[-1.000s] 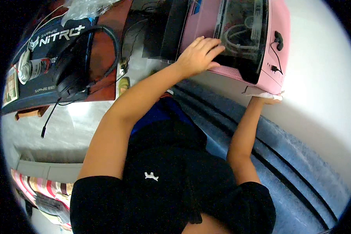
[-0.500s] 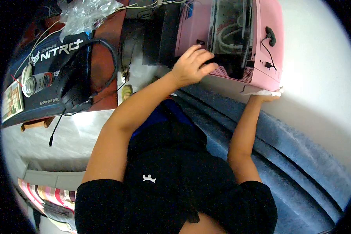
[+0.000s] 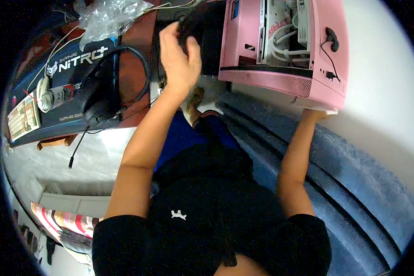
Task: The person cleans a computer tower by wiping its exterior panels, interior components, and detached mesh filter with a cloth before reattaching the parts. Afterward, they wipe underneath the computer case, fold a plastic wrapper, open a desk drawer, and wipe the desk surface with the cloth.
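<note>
A pink computer case [image 3: 329, 87] stands at the upper right, its side uncovered, with white tubes [image 3: 285, 43] and parts showing inside. Left of it, my left hand [image 3: 179, 64] is raised, thumb and fingers around the edge of what looks like the dark side panel [image 3: 208, 50]; the panel blends into dark things behind it. My right hand [image 3: 316, 115] is at the case's near lower corner, with a white cloth [image 3: 329, 111] between hand and case. The right fingers are mostly hidden.
On the table at left lie a Sapphire Nitro+ box [image 3: 78, 60], a headset [image 3: 94, 110], a spray can [image 3: 55, 97], a keyboard [image 3: 25, 117] and clear plastic wrap [image 3: 108, 20]. A black cable [image 3: 329, 60] hangs on the case. A blue padded surface [image 3: 354, 175] runs below it.
My left hand has moved left and up, and the dark panel has come off the case's side, exposing the inside. My right hand stays at the lower corner with the cloth.
</note>
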